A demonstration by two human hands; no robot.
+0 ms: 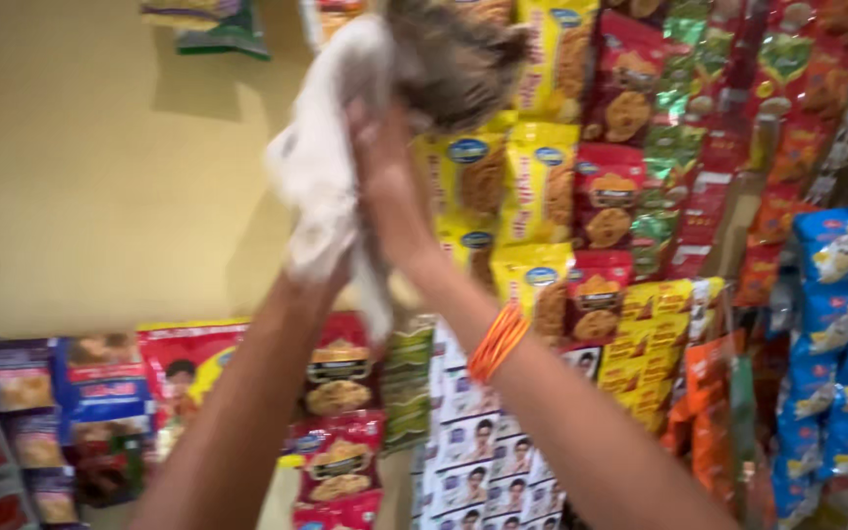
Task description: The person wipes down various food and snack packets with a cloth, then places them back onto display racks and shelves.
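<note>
Gripping white cloth (321, 167) — both hands raised.

A plain yellow wall (80, 167) hung with strips of colourful snack packets (630, 177).

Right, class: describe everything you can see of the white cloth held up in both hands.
The white cloth looks soft, crumpled and blurred. It hangs in loose folds from raised hands, one tail trailing down between the forearms. The right hand presses its side; the left hand is mostly hidden behind it. Its top touches a brownish fuzzy bundle. Behind it are a yellow wall and hanging snack packets.
</note>
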